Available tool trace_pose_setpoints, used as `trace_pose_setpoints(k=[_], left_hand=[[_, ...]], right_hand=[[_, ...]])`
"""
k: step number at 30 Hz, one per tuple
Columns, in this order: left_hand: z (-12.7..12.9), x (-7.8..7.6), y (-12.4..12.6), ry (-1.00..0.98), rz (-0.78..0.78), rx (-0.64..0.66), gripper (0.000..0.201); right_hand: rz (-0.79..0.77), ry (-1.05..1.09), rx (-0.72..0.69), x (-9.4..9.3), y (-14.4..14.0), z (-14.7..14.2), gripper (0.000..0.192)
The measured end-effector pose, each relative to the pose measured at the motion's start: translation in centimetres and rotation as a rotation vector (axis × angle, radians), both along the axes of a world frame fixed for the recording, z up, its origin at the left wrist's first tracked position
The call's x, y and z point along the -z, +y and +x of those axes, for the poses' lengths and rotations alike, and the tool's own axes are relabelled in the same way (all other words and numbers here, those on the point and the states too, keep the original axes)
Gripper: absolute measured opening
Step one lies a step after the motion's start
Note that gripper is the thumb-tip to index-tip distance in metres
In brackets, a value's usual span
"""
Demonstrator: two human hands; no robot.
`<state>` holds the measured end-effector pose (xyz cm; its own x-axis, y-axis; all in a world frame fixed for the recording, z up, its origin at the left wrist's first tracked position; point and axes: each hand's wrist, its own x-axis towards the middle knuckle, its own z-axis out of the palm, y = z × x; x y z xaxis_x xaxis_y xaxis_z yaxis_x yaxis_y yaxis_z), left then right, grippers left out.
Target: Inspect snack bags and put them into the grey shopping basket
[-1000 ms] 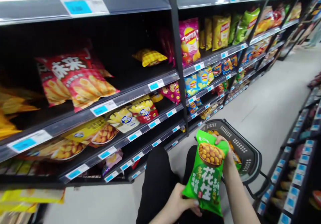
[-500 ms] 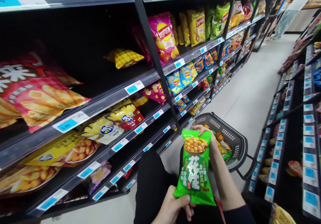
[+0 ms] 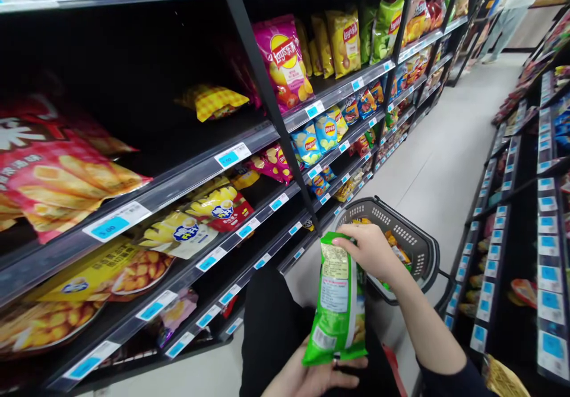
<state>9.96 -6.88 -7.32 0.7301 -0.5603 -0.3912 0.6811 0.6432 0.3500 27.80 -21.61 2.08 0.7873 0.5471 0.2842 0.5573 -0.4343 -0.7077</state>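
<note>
Head view: green snack bag (image 3: 337,302) hides left hand (image 3: 312,376) fingers

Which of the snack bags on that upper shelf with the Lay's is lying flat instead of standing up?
The yellow checked bag, alone in the dark left bay; the pink Lay's bag and yellow Lay's bag stand upright.

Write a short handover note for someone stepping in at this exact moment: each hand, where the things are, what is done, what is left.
Left hand: supports the bottom edge of the green snack bag from below.
Right hand: grips the bag's top edge.
Bag: upright over the lap, printed back label facing the camera.
Shopping basket: on the floor behind it, packets already inside.
Done: bag in hand.
Left: bag is not in the basket.
</note>
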Motion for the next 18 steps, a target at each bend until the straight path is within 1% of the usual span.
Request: trace_pose_setpoints(k=[2, 3, 4, 6, 8, 12, 15, 18], left_hand=[[0.1, -0.4, 0.2, -0.11, 0.02, -0.001, 0.052], [0.2, -0.5, 0.3, -0.155, 0.046, -0.009, 0.056], [0.2, -0.6, 0.4, -0.188, 0.081, -0.025, 0.057], [0.2, -0.5, 0.3, -0.224, 0.145, -0.038, 0.048], [0.0, -0.4, 0.1, -0.235, 0.183, -0.024, 0.044], [-0.2, -0.4, -0.5, -0.226, 0.211, 0.006, 0.051], [-0.1, -0.9, -0.5, -0.219, 0.3, 0.095, 0.055], [0.2, -1.2, -0.3, -0.185, 0.389, 0.177, 0.051]], right_hand=[[-0.169, -0.016, 0.013, -0.7, 0.0, 0.4, 0.016], [-0.226, -0.017, 0.022, -0.9, -0.1, 0.7, 0.017], [-0.266, -0.015, 0.029, -1.1, -0.2, 0.9, 0.018], [-0.313, -0.005, 0.032, -1.3, -0.3, 1.3, 0.02], [-0.329, 0.014, 0.028, -1.3, -0.3, 1.5, 0.02], [-0.331, 0.061, 0.012, -1.0, -0.3, 1.8, 0.018], [-0.309, 0.104, 0.006, -0.7, -0.5, 1.9, 0.021], [-0.27, 0.139, 0.022, -0.5, -1.0, 1.9, 0.023]])
